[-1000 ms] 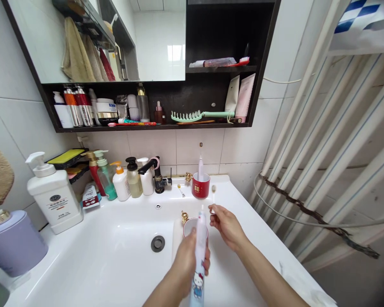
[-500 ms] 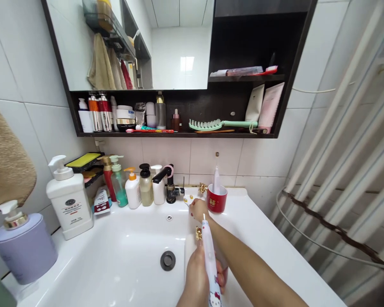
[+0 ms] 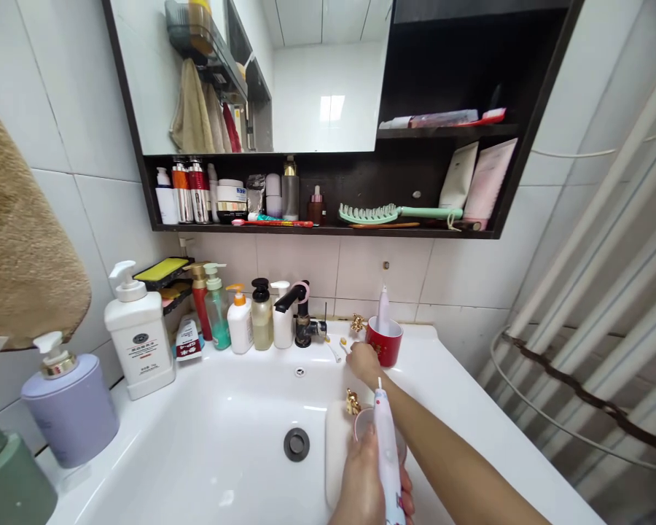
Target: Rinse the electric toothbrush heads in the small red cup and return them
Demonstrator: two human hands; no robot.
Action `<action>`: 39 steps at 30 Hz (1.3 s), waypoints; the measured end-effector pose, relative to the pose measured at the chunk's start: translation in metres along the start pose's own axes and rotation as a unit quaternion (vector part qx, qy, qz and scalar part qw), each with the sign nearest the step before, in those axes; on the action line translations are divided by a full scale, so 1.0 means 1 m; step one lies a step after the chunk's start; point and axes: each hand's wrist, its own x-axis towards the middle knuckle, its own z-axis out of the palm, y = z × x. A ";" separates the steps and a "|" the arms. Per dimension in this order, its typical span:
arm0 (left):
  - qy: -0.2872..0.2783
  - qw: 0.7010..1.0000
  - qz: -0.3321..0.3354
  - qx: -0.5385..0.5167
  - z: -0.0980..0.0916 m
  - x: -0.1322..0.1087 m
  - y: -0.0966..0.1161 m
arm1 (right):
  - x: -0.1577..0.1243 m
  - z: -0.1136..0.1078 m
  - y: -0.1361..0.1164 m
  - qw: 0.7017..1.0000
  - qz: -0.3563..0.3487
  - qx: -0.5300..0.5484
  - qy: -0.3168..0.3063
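Observation:
My left hand (image 3: pixel 361 477) is closed at the bottom of the view around a white electric toothbrush handle (image 3: pixel 387 448) with printed figures and a bare metal shaft. A cup (image 3: pixel 363 418) with a gold ornament (image 3: pixel 353 401) is also in that hand, mostly hidden behind the handle. My right hand (image 3: pixel 365 363) reaches to the back ledge, fingers closed on a small white toothbrush head (image 3: pixel 344 342). Another toothbrush head (image 3: pixel 334 351) lies just left of its fingers. Beside this hand stands a red cup (image 3: pixel 391 345) holding a second toothbrush handle (image 3: pixel 383 310).
The white sink basin (image 3: pixel 240 445) has a drain (image 3: pixel 296 444) and a black faucet (image 3: pixel 303 324). Several pump bottles (image 3: pixel 240 324) line its back and left edges. A dark mirror cabinet (image 3: pixel 328 232) hangs above. Pale pipes (image 3: pixel 595 292) run along the right wall.
The view has shifted left, so things appear further right. One toothbrush head now lies apart from my right hand; the two were close together before. My left hand keeps its hold.

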 end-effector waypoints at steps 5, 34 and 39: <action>-0.047 0.999 -0.009 0.020 0.003 -0.004 -0.011 | -0.061 -0.042 0.009 0.990 -0.021 0.140 -0.021; -0.082 0.993 0.001 0.087 0.007 -0.006 -0.029 | -0.120 -0.069 0.039 0.904 -0.025 0.420 -0.073; -0.082 0.995 -0.014 0.062 0.010 -0.009 -0.022 | -0.126 -0.066 0.034 0.916 -0.030 0.398 -0.047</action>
